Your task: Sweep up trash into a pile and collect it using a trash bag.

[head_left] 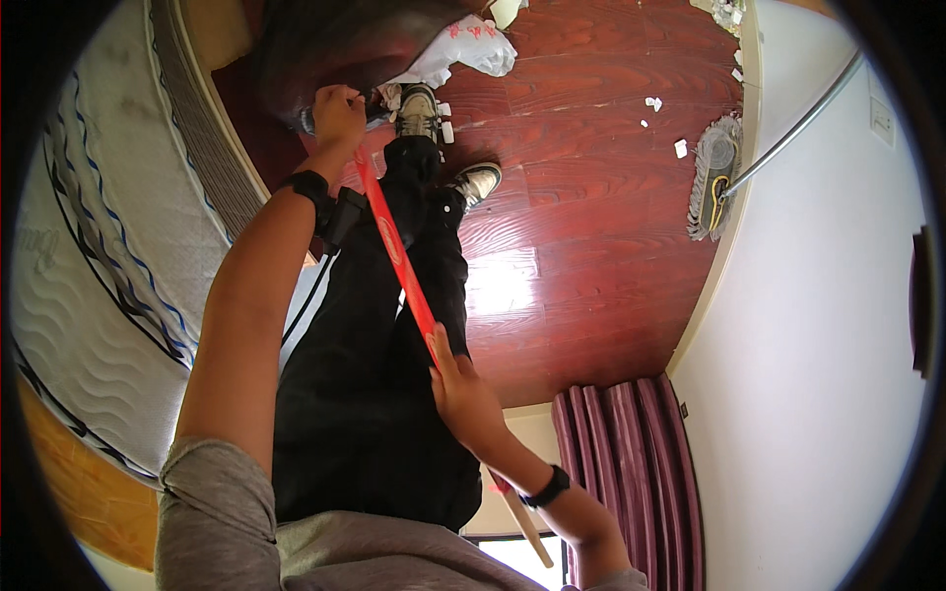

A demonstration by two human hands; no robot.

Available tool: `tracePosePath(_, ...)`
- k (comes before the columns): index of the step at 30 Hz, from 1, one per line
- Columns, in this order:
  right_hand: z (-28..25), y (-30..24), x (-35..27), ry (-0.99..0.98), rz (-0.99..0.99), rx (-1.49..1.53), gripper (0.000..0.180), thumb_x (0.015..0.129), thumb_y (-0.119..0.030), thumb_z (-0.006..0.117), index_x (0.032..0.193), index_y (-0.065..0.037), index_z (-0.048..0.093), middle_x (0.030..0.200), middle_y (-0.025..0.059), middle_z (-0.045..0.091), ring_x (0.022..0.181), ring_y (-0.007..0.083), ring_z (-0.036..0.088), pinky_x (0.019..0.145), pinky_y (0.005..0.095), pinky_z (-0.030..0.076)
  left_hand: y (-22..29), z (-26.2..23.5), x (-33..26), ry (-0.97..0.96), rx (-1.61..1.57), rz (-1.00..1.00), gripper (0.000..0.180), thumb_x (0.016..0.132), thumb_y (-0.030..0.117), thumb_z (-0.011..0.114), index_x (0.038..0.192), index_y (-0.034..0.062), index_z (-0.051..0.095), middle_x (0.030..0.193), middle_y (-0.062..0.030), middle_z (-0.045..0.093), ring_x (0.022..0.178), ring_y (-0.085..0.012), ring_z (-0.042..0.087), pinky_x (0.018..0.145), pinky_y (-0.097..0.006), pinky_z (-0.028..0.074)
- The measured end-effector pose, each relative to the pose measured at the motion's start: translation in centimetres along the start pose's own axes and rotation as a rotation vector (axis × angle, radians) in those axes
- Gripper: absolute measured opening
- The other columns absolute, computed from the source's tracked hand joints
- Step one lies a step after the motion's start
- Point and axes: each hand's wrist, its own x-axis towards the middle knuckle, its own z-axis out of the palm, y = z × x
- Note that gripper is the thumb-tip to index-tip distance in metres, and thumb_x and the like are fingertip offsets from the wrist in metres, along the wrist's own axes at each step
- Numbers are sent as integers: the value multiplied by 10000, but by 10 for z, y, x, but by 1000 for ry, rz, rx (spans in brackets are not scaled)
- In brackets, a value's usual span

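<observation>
My right hand [465,399] is closed around a long stick [399,258] covered in red printed plastic, index finger lying along it. The stick slants across my legs; its bare wooden end [530,537] shows beyond my right forearm. Its far end reaches close to my left wrist, and what lies past that is hidden. My left hand [340,113] is stretched forward, fingers curled closed at the edge of a large, dark, shiny sheet that looks like a plastic bag [345,49]. A white plastic bag [463,51] lies beside it, near my shoe.
On the left is a bed with a white mattress [108,345]. A mop [714,177] with a metal pole leans at the right wall. White scraps [680,148] are scattered over the reddish wood floor [591,286]. Purple curtains [636,473] hang at the lower right.
</observation>
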Motion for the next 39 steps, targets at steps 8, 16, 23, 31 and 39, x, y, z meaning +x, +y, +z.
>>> tracePosePath(8,-53,-8,-138,2,250,320,653,879,-78,549,1430,-30,202,894,265,614,725,398,639,600,420,511,10,3,-1,-193,35,-16,160,790,174,647,872,37,642,961,-150,614,993,-314,543,873,-400,441)
tracePosePath(16,-61,-16,-175,33,806,460,577,930,-68,487,1441,-33,221,618,57,533,499,97,530,462,256,442,30,24,-18,-266,-43,-97,142,800,214,628,850,82,649,1014,-145,583,999,-328,538,881,-417,428)
tracePosePath(23,-75,43,-61,344,639,533,547,950,-95,454,1441,-41,217,602,53,488,435,104,480,393,251,401,16,26,-20,-238,-99,-127,171,809,216,620,869,56,639,939,-148,606,988,-327,541,851,-407,440)
tracePosePath(31,-43,29,4,277,279,-36,634,878,-26,492,1429,-3,179,883,278,575,750,417,593,639,475,474,30,9,-16,-314,-170,-250,185,825,234,608,892,66,640,901,-124,656,932,-318,579,822,-414,452)
tracePosePath(39,-23,-51,16,-60,111,373,681,857,-38,546,1436,-50,188,831,280,581,744,435,596,648,465,467,16,15,-14,-243,-56,-231,200,855,251,571,982,103,616,902,-114,662,872,-324,597,763,-456,468)
